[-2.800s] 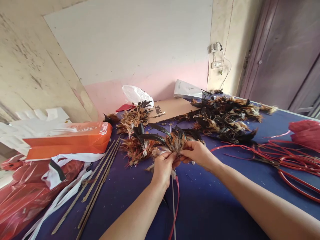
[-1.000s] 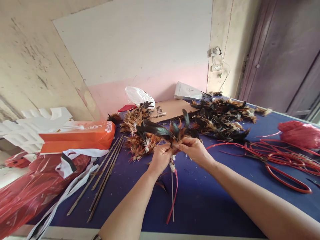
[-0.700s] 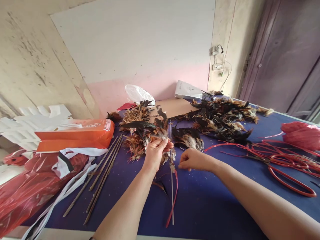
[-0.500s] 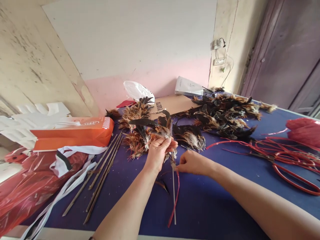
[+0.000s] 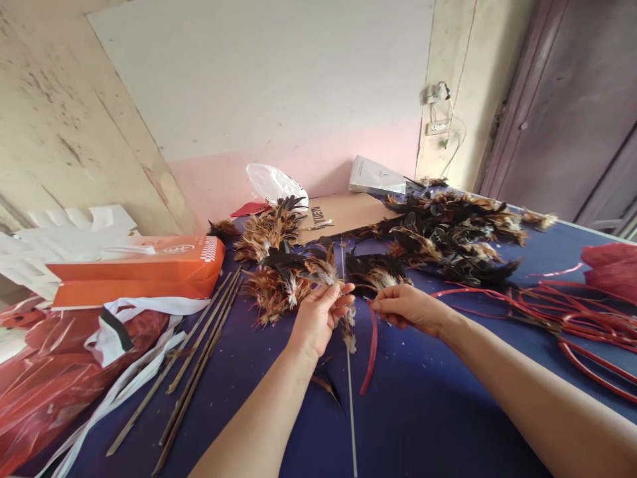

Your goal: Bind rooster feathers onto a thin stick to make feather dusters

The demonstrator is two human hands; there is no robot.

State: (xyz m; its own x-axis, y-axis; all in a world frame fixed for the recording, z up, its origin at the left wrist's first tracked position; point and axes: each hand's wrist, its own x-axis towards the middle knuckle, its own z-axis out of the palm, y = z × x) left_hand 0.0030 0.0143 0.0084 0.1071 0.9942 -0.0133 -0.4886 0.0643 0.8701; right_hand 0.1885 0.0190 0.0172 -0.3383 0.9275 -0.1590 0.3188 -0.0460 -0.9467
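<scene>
My left hand (image 5: 314, 320) is closed on a small bunch of feathers (image 5: 322, 269), dark and brown tips pointing away from me. Pale fluffy quill ends (image 5: 350, 335) hang below its fingers. To the right, my right hand (image 5: 413, 309) pinches a red plastic strip (image 5: 371, 355), whose loose end dangles towards me. The upper part of the strip, near the fingers of both hands, is partly hidden. A tied feather bundle (image 5: 289, 289) lies just left of the left hand, and a dark feather bunch (image 5: 375, 269) lies beyond the right hand.
Feather heaps (image 5: 448, 232) cover the back right of the blue table (image 5: 423, 411). Red plastic strips and scissors (image 5: 597, 372) lie at right. Thin sticks (image 5: 199, 372), an orange bag (image 5: 134, 275) and red plastic (image 5: 44, 385) are at left. Flat cardboard (image 5: 348, 212) lies behind.
My right hand has moved up and away from me, carrying the red strip with it. The strip's loose end has risen. My left hand stays on the feathers, nearly in place.
</scene>
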